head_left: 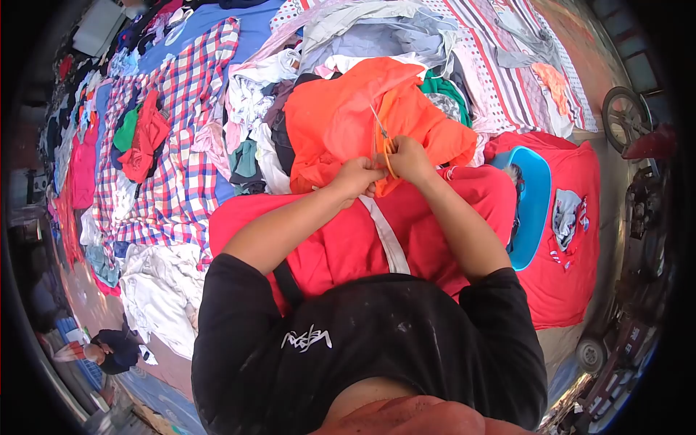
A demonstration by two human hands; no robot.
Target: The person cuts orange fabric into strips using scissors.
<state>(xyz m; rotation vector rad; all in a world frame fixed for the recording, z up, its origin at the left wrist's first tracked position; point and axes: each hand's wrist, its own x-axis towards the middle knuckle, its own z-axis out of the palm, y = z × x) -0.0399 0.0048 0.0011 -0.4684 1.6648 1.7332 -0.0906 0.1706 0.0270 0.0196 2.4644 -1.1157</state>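
Observation:
My right hand [409,160] is wrapped round the orange handles of a pair of scissors [391,161], whose thin blades point up and away over the cloth. Close beside it, my left hand [355,178] pinches an edge of a bright orange cloth [333,116]. This cloth lies bunched in front of my lap, on top of a heap of other fabric. Red cloth [326,235] covers my legs, and a pale strap [386,235] runs down its middle. How the blades meet the cloth is hard to make out.
A blue plastic basin [533,206] with cloth inside stands on red fabric [569,290] to my right. Left lie a checked cloth [181,94] and white clothes [163,290]. Grey clothes [391,36] are piled ahead. Another person [112,350] is at far left; a wheel [625,118] is at right.

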